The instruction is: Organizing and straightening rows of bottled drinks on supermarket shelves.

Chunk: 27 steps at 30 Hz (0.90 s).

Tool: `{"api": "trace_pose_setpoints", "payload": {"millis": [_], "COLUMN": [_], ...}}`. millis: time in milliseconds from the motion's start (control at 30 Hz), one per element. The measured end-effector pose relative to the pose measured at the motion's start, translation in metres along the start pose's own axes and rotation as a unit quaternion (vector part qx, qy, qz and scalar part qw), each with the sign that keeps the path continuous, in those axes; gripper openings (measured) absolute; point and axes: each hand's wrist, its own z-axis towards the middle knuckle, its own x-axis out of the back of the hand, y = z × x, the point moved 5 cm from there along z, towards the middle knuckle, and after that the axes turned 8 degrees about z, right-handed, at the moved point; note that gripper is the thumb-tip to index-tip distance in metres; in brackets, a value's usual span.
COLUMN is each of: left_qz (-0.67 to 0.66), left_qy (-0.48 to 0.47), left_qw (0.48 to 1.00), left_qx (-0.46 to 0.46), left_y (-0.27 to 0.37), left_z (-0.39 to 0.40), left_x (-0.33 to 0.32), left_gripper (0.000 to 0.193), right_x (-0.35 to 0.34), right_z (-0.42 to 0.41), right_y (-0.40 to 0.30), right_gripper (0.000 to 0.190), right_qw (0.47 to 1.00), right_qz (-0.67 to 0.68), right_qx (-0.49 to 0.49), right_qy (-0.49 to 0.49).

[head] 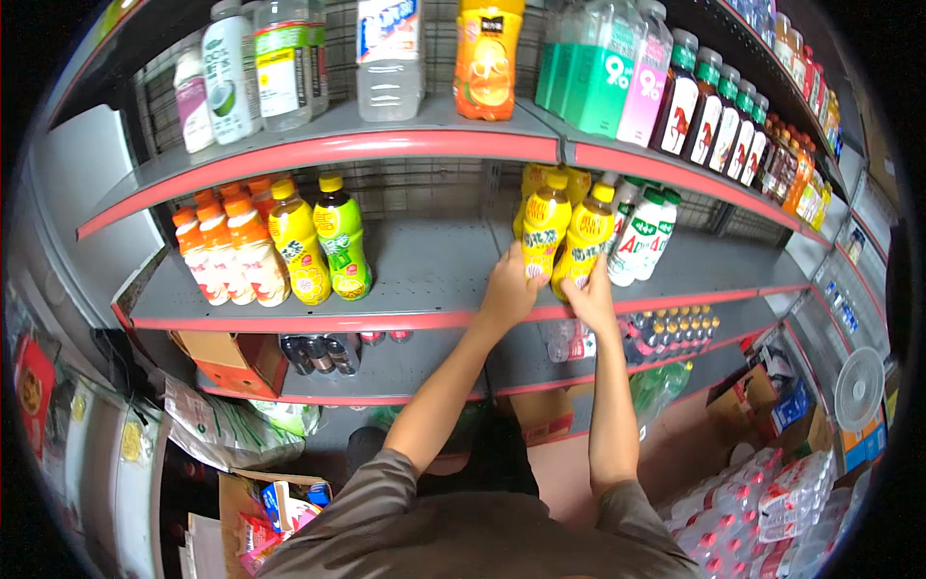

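Observation:
My left hand [515,284] grips the lower part of a yellow-labelled plastic tea bottle [546,217] with a yellow cap. In my right hand [592,293] is a matching yellow tea bottle [587,235], leaning slightly. Both are upright or nearly so above the middle metal shelf [434,271], near its front edge; whether their bases touch it cannot be told. More yellow bottles stand behind the left one. Just right of my right hand are white bottles with green caps [640,239]. Farther left on this shelf stand a green tea bottle [344,242], a yellow one [298,250] and orange-capped bottles [253,253].
The upper shelf's red edge [362,148] runs above my hands, with assorted drink bottles on it. Below are a cardboard box [235,358] and packs of small bottles [673,333]. Wrapped bottle packs [745,514] lie on the floor at right, an open carton [235,506] at left.

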Motion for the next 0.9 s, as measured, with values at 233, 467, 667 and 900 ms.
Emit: {"api": "trace_pose_setpoints", "payload": {"millis": [233, 467, 667, 900], "left_qz": [0.026, 0.033, 0.108, 0.086], "left_qy": [0.046, 0.126, 0.184, 0.195], "left_qw": [0.994, 0.988, 0.971, 0.969], "left_qx": [0.099, 0.081, 0.11, 0.123], "left_y": [0.004, 0.023, 0.013, -0.022], "left_z": [-0.057, -0.102, -0.124, -0.129], "left_x": [0.064, 0.157, 0.239, 0.306], "left_gripper": [0.055, 0.058, 0.061, 0.065], "right_x": [-0.046, -0.12, -0.199, -0.283], "right_z": [-0.039, -0.059, -0.064, -0.08], "right_y": [-0.081, -0.102, -0.115, -0.161], "right_gripper": [0.051, 0.061, 0.066, 0.076], "right_qw": [0.988, 0.959, 0.968, 0.933], "right_qz": [0.106, 0.233, 0.171, 0.353], "right_qx": [-0.065, -0.067, -0.038, -0.02], "right_qy": [-0.091, -0.146, -0.181, -0.061]}}
